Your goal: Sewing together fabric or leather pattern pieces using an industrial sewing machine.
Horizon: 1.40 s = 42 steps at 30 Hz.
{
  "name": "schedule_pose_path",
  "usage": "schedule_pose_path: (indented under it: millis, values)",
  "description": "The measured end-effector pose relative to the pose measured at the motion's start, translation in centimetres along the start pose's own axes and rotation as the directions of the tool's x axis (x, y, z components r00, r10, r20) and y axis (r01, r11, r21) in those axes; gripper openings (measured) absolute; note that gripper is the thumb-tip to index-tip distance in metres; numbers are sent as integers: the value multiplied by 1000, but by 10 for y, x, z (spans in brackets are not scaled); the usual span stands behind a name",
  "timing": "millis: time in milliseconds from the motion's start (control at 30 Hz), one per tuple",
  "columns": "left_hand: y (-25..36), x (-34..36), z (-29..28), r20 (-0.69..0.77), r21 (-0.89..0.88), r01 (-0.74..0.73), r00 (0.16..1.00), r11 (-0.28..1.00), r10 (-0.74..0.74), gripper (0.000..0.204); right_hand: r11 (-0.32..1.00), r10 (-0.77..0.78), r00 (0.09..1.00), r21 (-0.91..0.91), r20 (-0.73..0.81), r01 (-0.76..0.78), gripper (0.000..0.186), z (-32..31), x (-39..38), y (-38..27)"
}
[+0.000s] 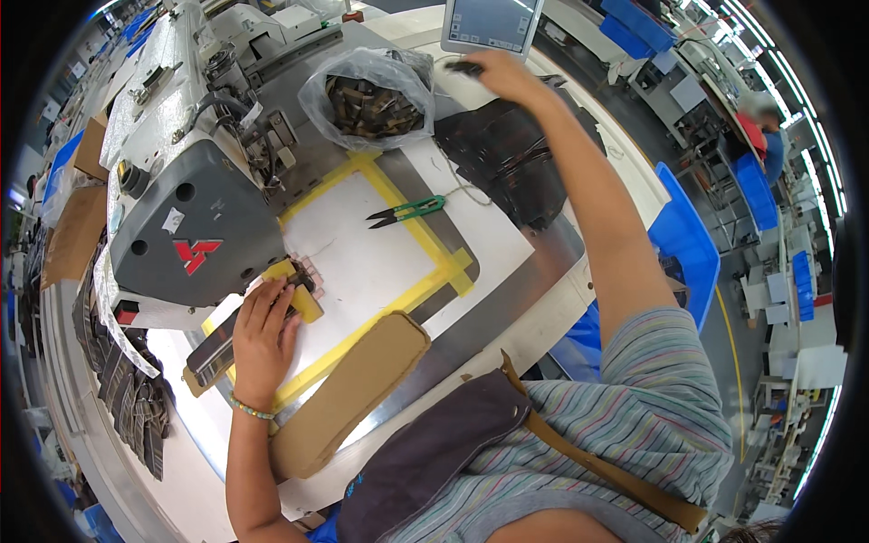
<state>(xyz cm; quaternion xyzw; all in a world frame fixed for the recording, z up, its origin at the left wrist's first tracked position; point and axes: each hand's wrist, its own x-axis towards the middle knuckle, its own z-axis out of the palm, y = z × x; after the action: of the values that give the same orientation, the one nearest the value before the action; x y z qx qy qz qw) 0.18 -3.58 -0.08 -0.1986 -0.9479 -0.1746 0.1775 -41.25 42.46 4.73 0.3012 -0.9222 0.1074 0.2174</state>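
Beside the machine (186, 213), a bag (316, 98) holds brown pieces (369, 109). Left grip (261, 324), partly open, touches a strip (217, 355); right grip (503, 76) pinches something dark (465, 68).

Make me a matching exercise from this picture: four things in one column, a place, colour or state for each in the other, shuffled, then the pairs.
Column 1
1. Snips
2. Plastic bag
3. Left hand
4. Right hand

Column 2
A. just below the screen
B. see-through, with many small pieces inside
C. with a beaded bracelet at its wrist
D. green-handled, lying across yellow tape

Pairs: 1-D, 2-B, 3-C, 4-A
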Motion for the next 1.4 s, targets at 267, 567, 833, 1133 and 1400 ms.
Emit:
schedule_pose_path:
  millis: [267, 567, 833, 1133, 1400]
  values:
    - [1, -2, -3, -18, 26, 20, 1000, 999, -19, 41, 727, 676, 541, 570, -501, -382, 53, -173, -38, 56]
    - [1, -4, -3, -5, 40, 38, 999, 998, -38, 42, 926, 338, 788, 333, -515, -179, 37, -154, -89, -65]
    - [2, 0, 0, 8, 9, 46, 999, 999, -46, 42, 984, -66, 983, 149, -171, 92, 44, -58, -164, -114]
    - [1, -1, 0, -12, 35, 28, 1000, 999, -27, 41, 942, -122, 982, 328, 141, 70, 32, -66, -114, -73]
    - [-1, -3, 0, -8, 28, 38, 999, 999, -38, 41, 943, -48, 967, 309, -248, 126, 9, -26, -125, -79]
